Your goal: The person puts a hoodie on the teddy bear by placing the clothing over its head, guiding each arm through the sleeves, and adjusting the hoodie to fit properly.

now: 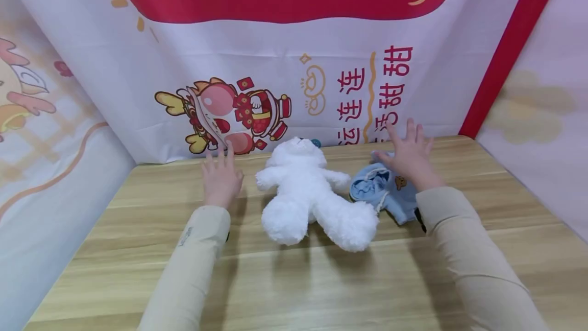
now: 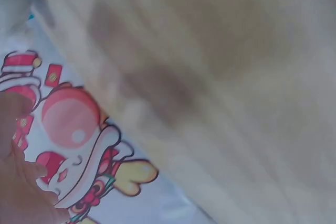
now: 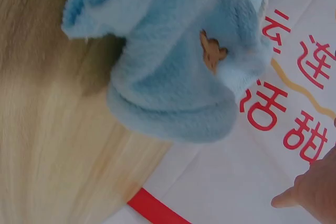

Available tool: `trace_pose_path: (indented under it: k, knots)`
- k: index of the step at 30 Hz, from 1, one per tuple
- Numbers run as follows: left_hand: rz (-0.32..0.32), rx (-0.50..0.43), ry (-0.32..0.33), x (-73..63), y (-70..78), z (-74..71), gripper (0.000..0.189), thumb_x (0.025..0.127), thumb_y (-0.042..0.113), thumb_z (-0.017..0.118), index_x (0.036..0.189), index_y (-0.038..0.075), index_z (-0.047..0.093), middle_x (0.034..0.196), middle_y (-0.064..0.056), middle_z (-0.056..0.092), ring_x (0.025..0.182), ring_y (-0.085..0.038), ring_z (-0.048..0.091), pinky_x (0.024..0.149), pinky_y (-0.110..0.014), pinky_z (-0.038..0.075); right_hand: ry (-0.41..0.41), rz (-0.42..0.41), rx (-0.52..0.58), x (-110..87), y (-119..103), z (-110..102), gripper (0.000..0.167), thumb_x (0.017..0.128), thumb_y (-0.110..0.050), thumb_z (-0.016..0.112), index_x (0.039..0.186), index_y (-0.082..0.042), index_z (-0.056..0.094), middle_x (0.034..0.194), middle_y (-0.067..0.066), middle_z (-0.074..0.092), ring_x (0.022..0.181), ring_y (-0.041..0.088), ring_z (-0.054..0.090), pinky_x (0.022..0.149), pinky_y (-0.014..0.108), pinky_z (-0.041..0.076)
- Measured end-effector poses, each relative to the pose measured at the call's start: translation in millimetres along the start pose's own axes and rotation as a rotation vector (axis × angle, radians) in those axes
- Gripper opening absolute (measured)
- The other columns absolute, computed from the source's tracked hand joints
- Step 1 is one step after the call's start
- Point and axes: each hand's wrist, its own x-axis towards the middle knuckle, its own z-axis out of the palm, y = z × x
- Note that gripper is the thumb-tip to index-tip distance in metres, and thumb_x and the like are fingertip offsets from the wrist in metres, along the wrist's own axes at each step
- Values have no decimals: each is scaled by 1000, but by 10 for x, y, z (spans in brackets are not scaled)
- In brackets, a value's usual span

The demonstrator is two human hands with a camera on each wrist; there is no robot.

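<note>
White plush toy (image 1: 296, 183) lies on the surface (image 1: 184, 259) between the two hands, its head at the far side and its legs pointing near. The left hand (image 1: 222, 178) is left of it, the right hand (image 1: 411, 157) over the blue garment (image 1: 399, 203) to its right; both hands' fingers are apart, gripping nothing. Right-hand contact is unclear. Likely trouble: lowered fingers could snag the garment's pale cord (image 1: 382, 202), or bunch the soft cloth against the toy's nearby foot, shifting both.
</note>
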Motion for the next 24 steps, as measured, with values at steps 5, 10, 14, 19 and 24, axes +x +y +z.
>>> trace_pose_path:
  k: [5, 10, 14, 19, 24]
  knots:
    - [-12, -42, 50, 39, 15, -308, 64, 99, 20, 38, 153, 5, 6, 157, -25, 15, 144, -51, 4, 115, -64, 6, 0, 10, 10, 9, 13, -88, 85, 93, -54, 48, 154, -17, 3, 153, 30, -22, 140, 53, -19, 104, 75, -9]
    - [-36, -164, 135, 63, 112, -655, 60, 98, 19, 38, 151, 3, 16, 155, -24, 24, 142, -51, 12, 115, -63, 13, 25, 14, -1, 13, 61, -144, 83, 93, -50, 50, 154, -18, 4, 154, 32, -17, 140, 55, -14, 105, 76, -4]
    - [-21, -247, 166, 72, 271, -890, 56, 97, 18, 44, 147, 1, 28, 151, -22, 34, 140, -47, 23, 115, -60, 18, 27, 30, 10, 6, 114, -152, 82, 93, -50, 50, 154, -15, 8, 153, 34, -14, 140, 56, -12, 106, 74, -5]
    - [21, -256, 137, 69, 584, -1156, 55, 97, 21, 45, 148, 3, 30, 152, -19, 35, 141, -41, 26, 117, -56, 18, -1, 60, 24, -5, 192, -141, 81, 93, -51, 49, 154, -13, 10, 153, 35, -10, 140, 57, -9, 109, 72, -5]
    - [85, -231, 125, 32, 955, -1345, 52, 97, 20, 44, 146, 5, 35, 148, -16, 42, 138, -37, 35, 116, -51, 26, 2, 77, 8, -24, 290, -141, 79, 95, -49, 46, 152, -6, 14, 152, 37, -3, 139, 58, -1, 110, 71, 2]
